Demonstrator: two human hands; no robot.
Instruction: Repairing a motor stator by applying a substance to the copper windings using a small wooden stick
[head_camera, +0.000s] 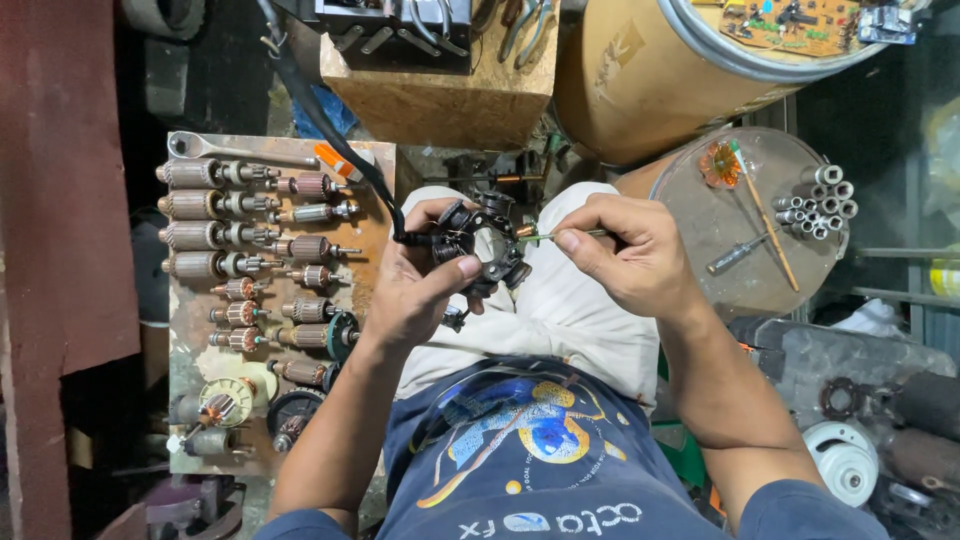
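While the left hand (415, 290) grips 1 stator (482, 245), the right hand (625, 255) pinches 1 thin tool (560, 236).

Coil ring (482, 243): black, silvery centre, black cable (330, 135) off it. Thin tool (560, 236): green. Motor rotors (215, 205): copper-brown windings, grey steel shafts, on a rusty brown-and-cream tray (372, 215). Spanner (235, 151): silver. Trousers (560, 310): off-white. T-shirt (540, 450): navy, blue-and-yellow print. Drum (640, 80): tan with grey metal rim. Round lid (735, 215): dull grey-brown, orange disc (718, 163) on it, grey tubes (822, 200). Circuit board (790, 25): brown-orange.
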